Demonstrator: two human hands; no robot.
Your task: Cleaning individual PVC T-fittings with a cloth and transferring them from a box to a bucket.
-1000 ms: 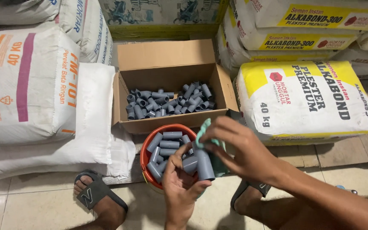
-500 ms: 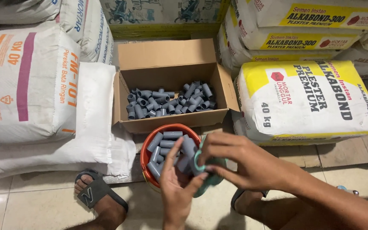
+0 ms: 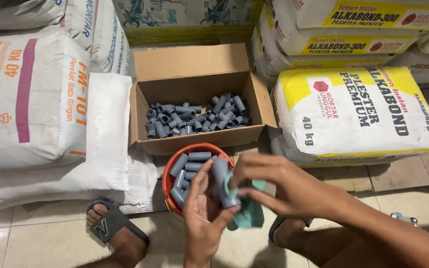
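Observation:
My left hand (image 3: 202, 218) holds a short grey pipe piece (image 3: 222, 181) upright over an orange bucket (image 3: 167, 181) that holds several more grey pipe pieces. My right hand (image 3: 279, 186) grips a green cloth (image 3: 249, 213) and presses it against the pipe piece from the right. Behind the bucket stands an open cardboard box (image 3: 194, 89) with a heap of the same grey pipe pieces inside.
Heavy white and yellow sacks (image 3: 358, 114) are stacked right of the box, and white sacks (image 3: 31, 99) lie to its left. My sandalled left foot (image 3: 112, 231) rests on pale floor tiles, my right foot (image 3: 286, 233) under my right arm.
The pipe piece has shifted slightly left and up over the bucket. My right hand has slid the green cloth down along it.

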